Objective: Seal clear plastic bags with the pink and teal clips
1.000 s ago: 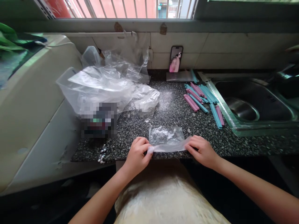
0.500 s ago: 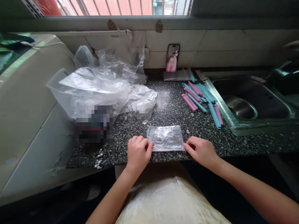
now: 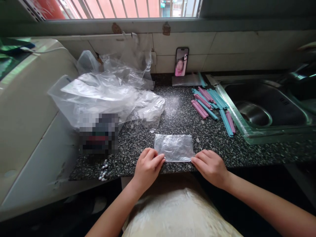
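A small clear plastic bag (image 3: 174, 146) lies flat near the front edge of the speckled counter. My left hand (image 3: 149, 166) pinches its near left corner between thumb and fingers. At the near right corner, my right hand (image 3: 211, 166) grips the bag with closed fingertips. Pink and blue sealing clips (image 3: 209, 102) lie in a loose pile beyond my right hand. A heap of crumpled clear plastic bags (image 3: 103, 92) spreads over the counter at the left.
A phone (image 3: 181, 62) leans on the tiled wall, behind a flat bag (image 3: 187, 80) with a blue clip. The sink (image 3: 269, 102) is at the right. Small shiny beads (image 3: 103, 169) lie at the front left, below a blurred-out dark object (image 3: 98, 133).
Both hands have shifted their fingers inward along the bag's near edge, and the right fingers have closed together. The bag looks a little flatter. The view has shifted slightly.
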The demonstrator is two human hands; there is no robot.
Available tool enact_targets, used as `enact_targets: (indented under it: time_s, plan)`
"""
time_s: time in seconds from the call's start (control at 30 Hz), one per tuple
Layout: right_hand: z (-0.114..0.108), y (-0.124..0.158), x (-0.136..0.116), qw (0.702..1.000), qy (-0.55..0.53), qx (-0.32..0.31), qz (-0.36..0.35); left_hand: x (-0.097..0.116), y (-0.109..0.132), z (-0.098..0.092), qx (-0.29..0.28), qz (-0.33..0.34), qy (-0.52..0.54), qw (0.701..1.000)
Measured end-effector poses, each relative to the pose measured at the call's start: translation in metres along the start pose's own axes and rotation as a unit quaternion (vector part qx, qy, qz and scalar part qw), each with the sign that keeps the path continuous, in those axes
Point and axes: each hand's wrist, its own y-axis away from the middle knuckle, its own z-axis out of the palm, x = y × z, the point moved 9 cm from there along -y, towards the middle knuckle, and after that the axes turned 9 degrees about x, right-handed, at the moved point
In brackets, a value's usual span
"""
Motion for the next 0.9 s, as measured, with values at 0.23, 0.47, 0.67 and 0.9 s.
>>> enact_targets:
  time_s: [0.23, 0.47, 0.67, 0.9]
  plan:
    - [0.005, -0.001, 0.001, 1.000, 0.004, -0.022, -0.015, -0.003, 0.002, -0.002, 0.006, -0.011, 0.002, 1.000]
    - [-0.013, -0.040, 0.000, 0.993, -0.091, -0.075, -0.018, 0.037, -0.018, -0.003, 0.005, 0.092, 0.012, 0.996]
    - [-0.047, -0.083, 0.016, 0.976, -0.209, -0.050, 0.023, 0.037, -0.055, -0.015, -0.003, 0.043, 0.085, 0.995]
    - [-0.045, -0.111, 0.038, 0.927, -0.353, -0.004, 0.126, 0.020, -0.092, -0.044, -0.033, -0.051, 0.198, 0.978]
